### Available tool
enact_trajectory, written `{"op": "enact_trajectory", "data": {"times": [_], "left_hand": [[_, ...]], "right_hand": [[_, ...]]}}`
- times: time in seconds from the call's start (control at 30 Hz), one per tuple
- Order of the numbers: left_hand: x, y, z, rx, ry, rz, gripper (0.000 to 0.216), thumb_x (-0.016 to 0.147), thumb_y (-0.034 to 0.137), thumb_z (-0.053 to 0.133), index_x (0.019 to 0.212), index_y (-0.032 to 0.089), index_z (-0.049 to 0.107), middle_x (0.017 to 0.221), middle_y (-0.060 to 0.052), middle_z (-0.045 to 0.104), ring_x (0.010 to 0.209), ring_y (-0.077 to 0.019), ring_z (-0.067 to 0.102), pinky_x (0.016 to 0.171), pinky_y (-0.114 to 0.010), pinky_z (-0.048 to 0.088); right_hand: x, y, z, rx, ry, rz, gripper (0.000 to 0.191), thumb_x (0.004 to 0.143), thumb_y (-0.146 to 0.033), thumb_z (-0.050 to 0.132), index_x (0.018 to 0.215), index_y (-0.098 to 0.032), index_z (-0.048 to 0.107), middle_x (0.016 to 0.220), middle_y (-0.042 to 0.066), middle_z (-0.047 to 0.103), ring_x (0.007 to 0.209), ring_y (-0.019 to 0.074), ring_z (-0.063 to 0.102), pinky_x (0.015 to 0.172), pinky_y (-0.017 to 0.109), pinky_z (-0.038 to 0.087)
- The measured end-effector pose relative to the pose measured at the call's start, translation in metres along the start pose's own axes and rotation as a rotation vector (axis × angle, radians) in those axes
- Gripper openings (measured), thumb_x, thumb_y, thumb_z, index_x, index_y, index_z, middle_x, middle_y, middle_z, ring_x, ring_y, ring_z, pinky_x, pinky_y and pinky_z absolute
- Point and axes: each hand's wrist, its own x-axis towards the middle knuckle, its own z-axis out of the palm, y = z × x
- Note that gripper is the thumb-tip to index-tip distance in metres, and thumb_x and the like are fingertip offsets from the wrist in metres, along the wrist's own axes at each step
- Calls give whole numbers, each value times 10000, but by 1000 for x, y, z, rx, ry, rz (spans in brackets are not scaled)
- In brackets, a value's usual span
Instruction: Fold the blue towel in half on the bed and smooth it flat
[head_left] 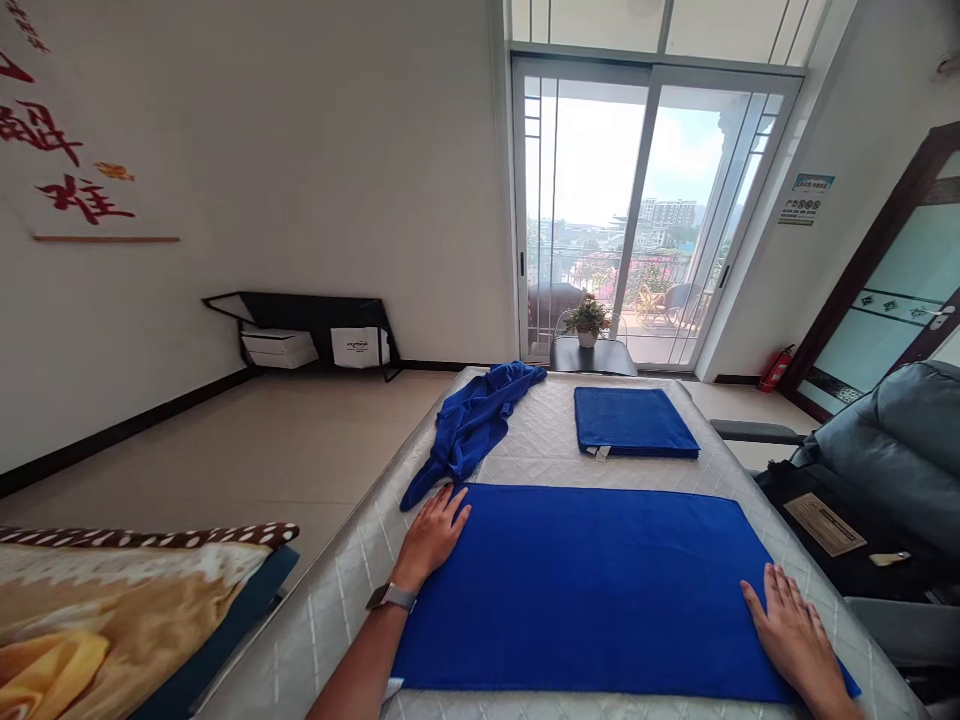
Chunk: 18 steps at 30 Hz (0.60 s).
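Observation:
A large blue towel [592, 585] lies spread flat on a quilted white mattress [540, 440]. My left hand [433, 535] rests open on the towel's far left corner, fingers stretched out; a watch sits on that wrist. My right hand [787, 625] lies open and flat on the towel's right edge. Beyond the towel, a folded blue towel [634, 422] sits squarely on the mattress at the right. A crumpled blue towel [476, 420] lies at the far left, hanging over the mattress edge.
A patterned pillow [112, 610] lies at the lower left. A grey armchair [892, 470] stands right of the mattress. A small dark table with a potted plant [586, 322] stands before the glass balcony doors [645, 210]. A black shelf [307, 330] with boxes leans against the left wall.

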Motion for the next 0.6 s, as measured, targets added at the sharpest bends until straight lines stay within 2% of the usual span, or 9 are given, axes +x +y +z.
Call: {"op": "enact_trajectory", "data": {"times": [0.1, 0.17, 0.23, 0.3, 0.37, 0.53, 0.6], "left_hand": [[0, 0, 1, 5, 0, -2, 511, 1030, 423, 384, 1456, 184, 534, 1528, -133, 524, 1435, -276, 449, 1194, -475, 362], [0, -1, 2, 6, 2, -7, 509, 1028, 425, 388, 1460, 195, 528, 1532, -122, 522, 1437, -273, 446, 1195, -472, 361], [0, -1, 3, 3, 3, -10, 514, 1029, 433, 379, 1462, 197, 523, 1537, -119, 516, 1438, -272, 444, 1198, -470, 354], [0, -1, 3, -6, 3, -10, 522, 1030, 448, 369, 1461, 198, 524, 1535, -120, 517, 1436, -273, 446, 1199, -471, 351], [0, -1, 2, -13, -2, -13, 529, 1031, 456, 360, 1458, 193, 528, 1533, -126, 518, 1433, -276, 450, 1202, -472, 345], [-1, -1, 2, -23, 2, -15, 532, 1029, 460, 365, 1454, 190, 535, 1536, -135, 511, 1434, -286, 447, 1199, -479, 348], [-1, -1, 4, -24, 17, -8, 523, 1025, 455, 371, 1453, 203, 536, 1527, -129, 524, 1428, -291, 454, 1188, -489, 364]], "right_hand": [[-1, 6, -9, 14, 24, 27, 687, 892, -597, 268, 1551, -423, 349, 1664, -102, 224, 1527, 300, 200, 1179, 603, 300], [0, 5, -9, 15, 24, 30, 704, 904, -597, 225, 1571, -395, 319, 1661, -71, 251, 1525, 296, 215, 1186, 601, 292], [5, -3, -6, 14, 19, 26, 731, 922, -562, 171, 1583, -299, 341, 1649, 15, 307, 1524, 296, 232, 1203, 596, 269], [12, -25, -5, 4, -9, 15, 778, 937, -518, 124, 1570, -140, 371, 1630, 119, 341, 1530, 297, 228, 1226, 570, 238], [18, -67, -8, -3, -70, -29, 815, 951, -508, 96, 1551, -24, 360, 1629, 169, 323, 1540, 289, 199, 1248, 515, 201], [4, -227, -25, 165, -289, -395, 722, 1015, -549, 120, 1607, -160, 257, 1672, 32, 216, 1554, 218, 137, 1268, 435, 150], [-8, -288, -28, 260, -358, -564, 688, 1030, -533, 154, 1612, -175, 235, 1672, 29, 204, 1555, 219, 134, 1269, 442, 147]]}}
